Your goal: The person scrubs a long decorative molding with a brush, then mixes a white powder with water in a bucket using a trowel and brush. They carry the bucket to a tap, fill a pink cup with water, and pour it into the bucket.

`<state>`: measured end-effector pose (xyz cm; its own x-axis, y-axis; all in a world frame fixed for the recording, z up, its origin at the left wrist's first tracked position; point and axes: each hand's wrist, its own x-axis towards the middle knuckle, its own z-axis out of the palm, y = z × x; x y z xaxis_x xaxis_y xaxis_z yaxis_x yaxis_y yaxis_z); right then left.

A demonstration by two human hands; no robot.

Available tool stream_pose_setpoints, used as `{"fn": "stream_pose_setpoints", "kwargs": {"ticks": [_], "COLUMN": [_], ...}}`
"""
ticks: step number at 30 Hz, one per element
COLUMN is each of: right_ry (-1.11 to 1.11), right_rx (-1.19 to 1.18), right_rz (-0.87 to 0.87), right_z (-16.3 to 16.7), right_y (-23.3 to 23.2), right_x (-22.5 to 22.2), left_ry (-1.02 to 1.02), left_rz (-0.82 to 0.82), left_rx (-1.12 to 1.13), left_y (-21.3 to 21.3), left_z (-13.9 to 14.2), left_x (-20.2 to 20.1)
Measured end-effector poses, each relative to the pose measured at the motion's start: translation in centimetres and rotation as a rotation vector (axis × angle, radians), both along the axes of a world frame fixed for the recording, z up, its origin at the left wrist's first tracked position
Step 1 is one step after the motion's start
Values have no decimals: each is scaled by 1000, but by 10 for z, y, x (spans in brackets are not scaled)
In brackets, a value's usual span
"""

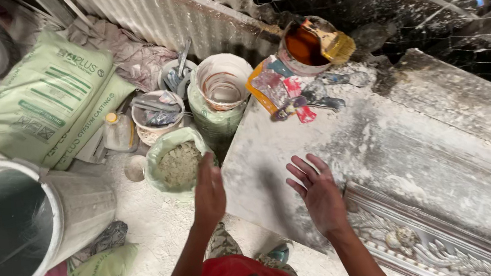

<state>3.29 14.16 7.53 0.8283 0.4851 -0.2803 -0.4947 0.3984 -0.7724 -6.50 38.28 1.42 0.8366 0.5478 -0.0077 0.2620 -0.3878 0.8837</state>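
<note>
My left hand (209, 192) hovers edge-on with fingers straight, at the near left corner of a dusty grey slab (383, 140) and just right of an open green bag of grey powder (179, 163). It holds nothing. My right hand (316, 190) is spread palm-down over the slab, fingers apart, beside an ornate silver moulded casting (421, 244) that runs along the slab's near edge. Whether the palm touches the slab I cannot tell.
A big metal drum (13, 229) stands at left, with green sacks (46, 94) behind it. Buckets with tools (158, 114), a white pail (223, 81), a can of brown liquid with a brush (309, 46) and scrapers (303, 103) crowd the far side. Corrugated sheet and wire mesh stand behind.
</note>
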Motion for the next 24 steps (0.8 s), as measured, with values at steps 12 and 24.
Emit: {"fn": "stream_pose_setpoints", "kwargs": {"ticks": [12, 24], "right_ry": [-1086, -1034], "right_rx": [-1299, -1489], "right_rz": [45, 58], "right_z": [-148, -141], "right_y": [182, 192], "right_x": [46, 54], "left_ry": [417, 420], "left_rz": [125, 311], "left_rx": [-794, -1014], "left_y": [159, 179], "left_z": [-171, -175], "left_x": [229, 309]}}
